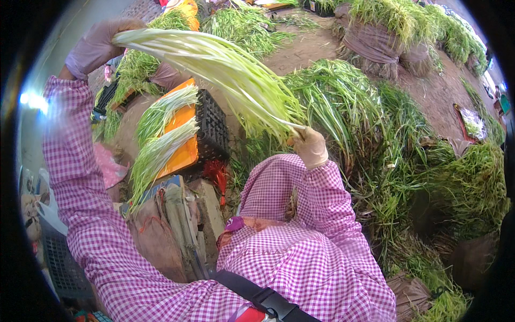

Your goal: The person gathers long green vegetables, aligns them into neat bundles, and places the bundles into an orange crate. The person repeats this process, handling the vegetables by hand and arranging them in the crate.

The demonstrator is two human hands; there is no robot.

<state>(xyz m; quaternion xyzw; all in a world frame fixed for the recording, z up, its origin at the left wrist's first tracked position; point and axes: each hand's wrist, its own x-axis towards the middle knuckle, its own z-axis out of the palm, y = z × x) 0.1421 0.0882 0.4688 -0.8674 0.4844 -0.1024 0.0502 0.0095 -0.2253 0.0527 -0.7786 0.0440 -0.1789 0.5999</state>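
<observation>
My gloved left hand [100, 45], raised at the upper left, grips the white stem end of a bundle of long pale-green chive-like stalks [209, 72]. The bundle arcs across in front of me, its leaves drooping to the right. My gloved right hand [312, 148] is close to my knee at the leaf end. Its fingers are closed on a white stalk end [295, 125] there; whether they also pinch other leaves is hidden. Left of my knees, two sorted bundles [173, 145] lie across an orange board [183, 155] beside a black plastic crate [211, 124].
Loose green stalks [342, 104] are heaped to my right. Cloth-wrapped bales [374, 44] stand at the back right. Red ties [217, 177] hang below the crate. Wooden boards [207, 205] stand by my left leg. A dark mesh crate [66, 257] is at the lower left.
</observation>
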